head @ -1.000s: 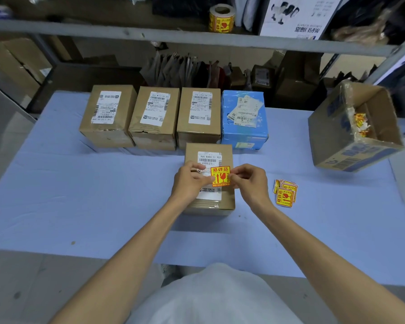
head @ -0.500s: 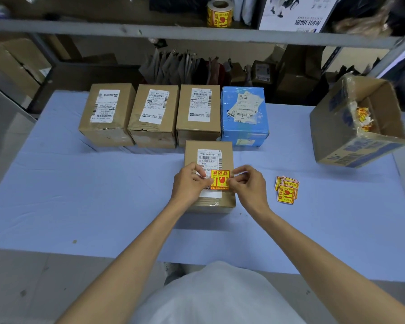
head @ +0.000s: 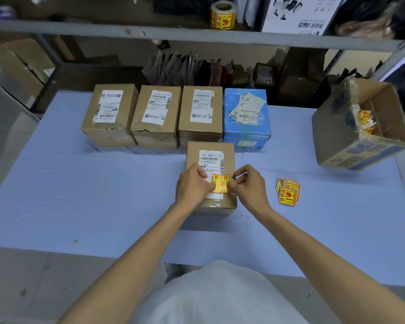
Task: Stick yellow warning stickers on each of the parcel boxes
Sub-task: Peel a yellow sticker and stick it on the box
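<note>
A brown parcel box with a white shipping label lies in front of me on the blue table. A yellow warning sticker sits over the lower part of its label. My left hand pinches the sticker's left edge and my right hand pinches its right edge. Whether the sticker is pressed flat I cannot tell. Behind stand three brown parcel boxes and a blue parcel box, none showing a yellow sticker. A small pile of loose yellow stickers lies to the right of my right hand.
An open cardboard carton with crumpled sticker backings stands tilted at the right. A roll of yellow stickers sits on the metal shelf above the table's far edge. Bags and boxes fill the space under the shelf.
Both hands have brought the yellow sticker down and a little toward me, from the label's middle to its lower part. The view has shifted slightly.
</note>
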Demonstrator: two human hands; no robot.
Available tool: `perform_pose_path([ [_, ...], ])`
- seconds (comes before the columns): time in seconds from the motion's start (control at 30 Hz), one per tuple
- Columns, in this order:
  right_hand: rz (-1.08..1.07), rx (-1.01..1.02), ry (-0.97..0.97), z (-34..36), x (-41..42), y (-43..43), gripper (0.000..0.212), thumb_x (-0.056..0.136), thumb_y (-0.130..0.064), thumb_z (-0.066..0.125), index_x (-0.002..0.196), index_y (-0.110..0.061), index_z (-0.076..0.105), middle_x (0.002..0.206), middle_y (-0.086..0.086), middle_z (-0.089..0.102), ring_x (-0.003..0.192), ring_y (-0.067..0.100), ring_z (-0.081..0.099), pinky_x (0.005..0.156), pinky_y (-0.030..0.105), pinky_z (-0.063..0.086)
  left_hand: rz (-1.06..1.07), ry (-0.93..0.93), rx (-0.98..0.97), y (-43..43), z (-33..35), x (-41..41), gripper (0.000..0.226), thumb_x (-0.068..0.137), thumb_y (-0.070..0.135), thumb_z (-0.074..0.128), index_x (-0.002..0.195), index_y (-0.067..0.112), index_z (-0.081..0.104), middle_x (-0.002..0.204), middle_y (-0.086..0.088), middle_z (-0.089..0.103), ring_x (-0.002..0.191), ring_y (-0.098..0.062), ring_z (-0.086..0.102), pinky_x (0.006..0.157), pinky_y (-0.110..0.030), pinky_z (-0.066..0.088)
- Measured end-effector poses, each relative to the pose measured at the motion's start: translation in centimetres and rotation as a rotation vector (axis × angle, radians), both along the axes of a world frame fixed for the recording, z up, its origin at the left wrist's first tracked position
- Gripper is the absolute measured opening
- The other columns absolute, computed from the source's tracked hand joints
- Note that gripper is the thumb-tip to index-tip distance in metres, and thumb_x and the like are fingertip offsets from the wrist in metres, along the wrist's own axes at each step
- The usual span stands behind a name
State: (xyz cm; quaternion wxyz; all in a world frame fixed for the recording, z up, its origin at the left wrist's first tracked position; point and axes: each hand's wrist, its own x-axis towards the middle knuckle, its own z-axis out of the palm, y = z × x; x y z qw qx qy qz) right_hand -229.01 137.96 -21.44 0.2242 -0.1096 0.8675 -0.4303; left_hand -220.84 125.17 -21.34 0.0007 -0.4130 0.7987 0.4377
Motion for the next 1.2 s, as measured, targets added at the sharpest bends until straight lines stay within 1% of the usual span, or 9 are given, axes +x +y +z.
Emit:
perform_pose_path([
  [0.1, 0.023, 0.037, 0.032, 0.2, -0.1, -0.3, 0.015, 0.077, -0.005, 0.066, 0.090, -0.008, 0.058, 0.078, 0.006, 0.064, 0.071, 0.017, 0.060, 0.057, 0.025, 0.045, -0.017, -0.016, -0.021, 0.0, 0.0, -0.1, 0.032, 0.066, 0.026, 0.077, 0.082, 0.020, 0.050, 0.089, -0.004, 0.071, 0.088, -0.024, 0.063, 0.066, -0.030, 0.046],
  [0.2, 0.048, 0.073, 0.059, 0.1, 0.0, -0.4, 0.016, 0.077, -0.007, 0.069, 0.088, -0.009, 0.058, 0.076, 0.005, 0.065, 0.072, 0.018, 0.061, 0.061, 0.031, 0.048, -0.063, -0.022, -0.036, 0.0, 0.1, -0.2, 0.035, 0.068, 0.026, 0.080, 0.085, 0.017, 0.051, 0.094, -0.003, 0.068, 0.091, -0.022, 0.061, 0.060, -0.027, 0.043],
  [0.4, 0.106, 0.168, 0.286, -0.7, 0.5, 0.3, 0.014, 0.083, -0.024, 0.068, 0.092, -0.018, 0.059, 0.091, -0.002, 0.056, 0.078, 0.012, 0.054, 0.066, 0.026, 0.042, -0.130, 0.022, -0.103, -0.5, 0.1, 0.1, 0.042, 0.068, 0.032, 0.082, 0.087, 0.019, 0.047, 0.084, 0.001, 0.062, 0.084, -0.022, 0.058, 0.063, -0.029, 0.039],
  [0.57, 0.105, -0.041, 0.094, -0.7, -0.1, 0.8, 0.014, 0.077, -0.022, 0.078, 0.089, -0.023, 0.071, 0.097, -0.003, 0.057, 0.084, 0.013, 0.057, 0.072, 0.023, 0.047, -0.218, 0.125, -0.086, -0.8, 0.0, 0.9, 0.025, 0.071, 0.025, 0.081, 0.088, 0.025, 0.063, 0.075, 0.009, 0.060, 0.073, -0.008, 0.057, 0.063, -0.022, 0.039],
  [0.77, 0.108, -0.061, 0.026, -1.1, -0.5, 0.7, 0.011, 0.081, -0.014, 0.074, 0.089, -0.022, 0.076, 0.104, -0.003, 0.051, 0.094, 0.015, 0.058, 0.070, 0.013, 0.043, -0.245, 0.112, -0.084, -1.6, -0.1, 0.9, 0.014, 0.076, 0.018, 0.076, 0.086, 0.027, 0.073, 0.079, 0.012, 0.059, 0.077, -0.005, 0.057, 0.068, -0.019, 0.041],
  [0.87, 0.078, -0.063, 0.044, -1.0, -0.4, 0.5, 0.013, 0.085, -0.009, 0.067, 0.087, -0.019, 0.075, 0.104, -0.002, 0.052, 0.094, 0.015, 0.060, 0.070, 0.012, 0.044, -0.227, 0.122, -0.088, -1.8, 0.0, 0.9, 0.014, 0.076, 0.021, 0.076, 0.086, 0.030, 0.073, 0.080, 0.014, 0.062, 0.079, -0.005, 0.059, 0.069, -0.021, 0.043],
  [1.0, 0.071, -0.072, 0.076, -1.2, 0.6, 0.3, 0.008, 0.078, -0.024, 0.076, 0.083, -0.024, 0.070, 0.102, -0.004, 0.053, 0.091, 0.012, 0.057, 0.076, 0.023, 0.050, -0.293, 0.094, -0.140, -0.8, -0.1, 0.7, 0.010, 0.077, 0.031, 0.076, 0.087, 0.033, 0.074, 0.095, 0.015, 0.062, 0.084, -0.002, 0.057, 0.070, -0.023, 0.041],
  [1.13, 0.065, -0.043, 0.109, -1.2, 0.2, 0.3, 0.013, 0.085, -0.013, 0.066, 0.080, -0.025, 0.069, 0.100, -0.004, 0.053, 0.090, 0.014, 0.060, 0.070, 0.014, 0.045, -0.289, 0.094, -0.108, -1.7, -0.4, 1.0, 0.005, 0.075, 0.028, 0.078, 0.077, 0.032, 0.075, 0.094, 0.011, 0.068, 0.086, -0.006, 0.060, 0.074, -0.027, 0.049],
  [1.2, 0.074, -0.009, 0.105, -1.1, 0.0, 0.3, 0.013, 0.086, -0.013, 0.064, 0.081, -0.024, 0.069, 0.103, -0.002, 0.054, 0.089, 0.014, 0.061, 0.071, 0.017, 0.047, -0.314, 0.081, -0.096, -2.0, -0.3, 1.1, 0.006, 0.075, 0.028, 0.078, 0.079, 0.031, 0.076, 0.096, 0.010, 0.067, 0.086, -0.006, 0.059, 0.076, -0.029, 0.051],
])
